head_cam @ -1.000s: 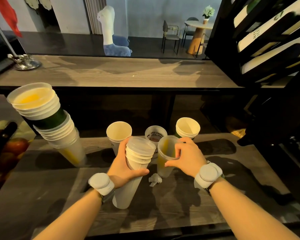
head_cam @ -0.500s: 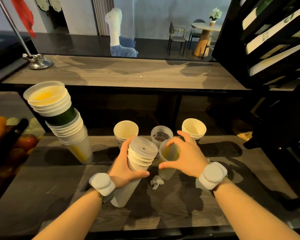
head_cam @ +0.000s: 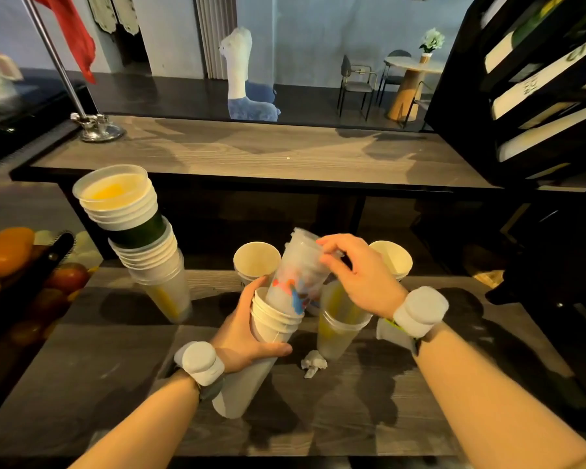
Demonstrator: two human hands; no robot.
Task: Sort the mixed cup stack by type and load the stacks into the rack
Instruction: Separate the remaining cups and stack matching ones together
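L hand (head_cam: 247,330) was wrapped round the mixed cup stack (head_cam: 268,336), tipped over the worktop (head_cam: 82,384). R hand (head_cam: 359,275) pinched the clear printed cup (head_cam: 298,275), half out of the stack. It may stick & yank others out.

- Two hands: left hand (head_cam: 247,328), right hand (head_cam: 359,272).
- Two wristbands (head_cam: 199,362).
- Two open paper cup stacks (head_cam: 256,260) at the back.
- One tall mixed cup stack (head_cam: 139,238).
- One crumpled paper scrap (head_cam: 313,363).
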